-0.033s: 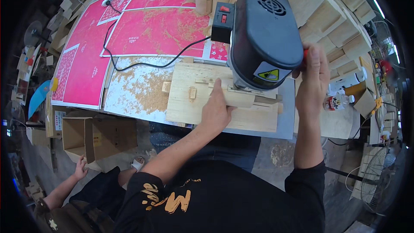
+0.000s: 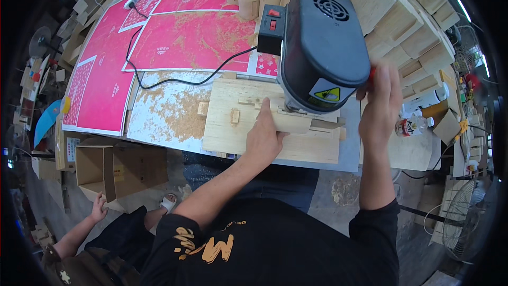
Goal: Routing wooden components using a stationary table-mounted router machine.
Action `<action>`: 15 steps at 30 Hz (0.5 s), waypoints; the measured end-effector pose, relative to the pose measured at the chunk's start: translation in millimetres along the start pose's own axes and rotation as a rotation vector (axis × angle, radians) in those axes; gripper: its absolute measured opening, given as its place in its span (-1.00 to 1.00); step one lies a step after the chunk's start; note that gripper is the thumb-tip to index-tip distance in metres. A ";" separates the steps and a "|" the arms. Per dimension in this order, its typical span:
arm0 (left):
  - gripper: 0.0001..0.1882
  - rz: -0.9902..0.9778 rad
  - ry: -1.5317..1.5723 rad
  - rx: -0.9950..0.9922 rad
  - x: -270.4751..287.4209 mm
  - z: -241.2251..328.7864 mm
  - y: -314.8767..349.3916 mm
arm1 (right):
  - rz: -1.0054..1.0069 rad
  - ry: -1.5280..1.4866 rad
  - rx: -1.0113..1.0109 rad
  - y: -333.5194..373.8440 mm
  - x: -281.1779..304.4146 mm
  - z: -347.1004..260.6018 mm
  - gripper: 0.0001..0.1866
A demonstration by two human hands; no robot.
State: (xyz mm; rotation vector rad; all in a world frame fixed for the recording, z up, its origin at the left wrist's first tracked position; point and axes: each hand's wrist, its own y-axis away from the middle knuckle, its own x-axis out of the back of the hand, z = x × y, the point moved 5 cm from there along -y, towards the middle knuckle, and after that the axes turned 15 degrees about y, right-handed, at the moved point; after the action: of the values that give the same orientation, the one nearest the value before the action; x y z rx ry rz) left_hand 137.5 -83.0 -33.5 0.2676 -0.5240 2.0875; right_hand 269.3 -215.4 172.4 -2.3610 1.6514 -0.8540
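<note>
A small bench drill press (image 2: 324,42) with a dark grey housing stands over the table, its drill end mostly hidden behind the housing. Beneath it lies a pale wooden board (image 2: 221,139) with small blocks fixed on it. My left hand (image 2: 263,136) grips the left end of a smooth wooden piece (image 2: 293,122) on that board, thumb at its near side and index finger stretched along its end. At the right of the machine, my right hand (image 2: 380,108) is closed round a red handle knob (image 2: 372,76); its fingers are smeared by motion and cover most of the knob.
Sawdust (image 2: 182,114) covers the tabletop left of the board. A black cable (image 2: 196,81) crosses pink sheets (image 2: 196,34). Stacked wooden pieces (image 2: 370,8) rise behind the machine. A plastic bottle (image 2: 415,125) stands right. A cardboard box (image 2: 140,167) and another person's hand (image 2: 99,209) are lower left.
My right hand has shifted slightly at the red knob and its fingers are now blurred. The left hand keeps its hold on the wooden piece. The whole view has moved a little.
</note>
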 end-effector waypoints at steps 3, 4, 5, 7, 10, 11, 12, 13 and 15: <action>0.09 0.013 0.021 0.006 -3.8 3.6 -1.5 | 0.069 0.112 0.553 61.7 4.3 31.3 -0.87; 0.08 0.009 0.020 -0.010 -5.8 5.5 -1.1 | 0.053 0.217 0.659 81.2 -0.9 47.4 -0.89; 0.08 0.004 0.019 -0.026 -6.9 6.4 -0.6 | 0.038 0.321 0.763 95.5 -7.6 61.6 -0.89; 0.08 0.000 0.024 -0.064 -3.5 8.0 -2.1 | 0.054 0.452 0.840 96.3 -19.8 81.1 -0.90; 0.13 -0.153 0.063 -0.007 11.2 18.0 -15.8 | 0.049 0.568 0.946 92.5 -20.2 73.0 -0.91; 0.18 -0.271 0.084 0.088 15.8 17.2 -27.8 | 0.025 0.530 1.001 85.4 -18.4 61.1 -0.91; 0.18 -0.271 0.079 0.077 20.4 13.3 -43.0 | 0.025 0.417 0.920 76.3 -8.8 56.1 -0.88; 0.21 -0.347 0.109 0.114 21.6 8.0 -50.5 | 0.013 0.298 0.834 72.1 2.4 47.4 -0.85; 0.25 -0.429 0.137 0.156 26.1 -2.0 -58.4 | 0.023 0.110 0.321 26.3 8.1 7.8 -0.81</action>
State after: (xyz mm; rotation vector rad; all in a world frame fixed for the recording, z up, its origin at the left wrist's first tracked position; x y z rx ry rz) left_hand 172.6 -35.0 -10.0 0.2960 -0.1984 1.7129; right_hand 253.7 -234.5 157.9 -2.1070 1.4467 -1.1645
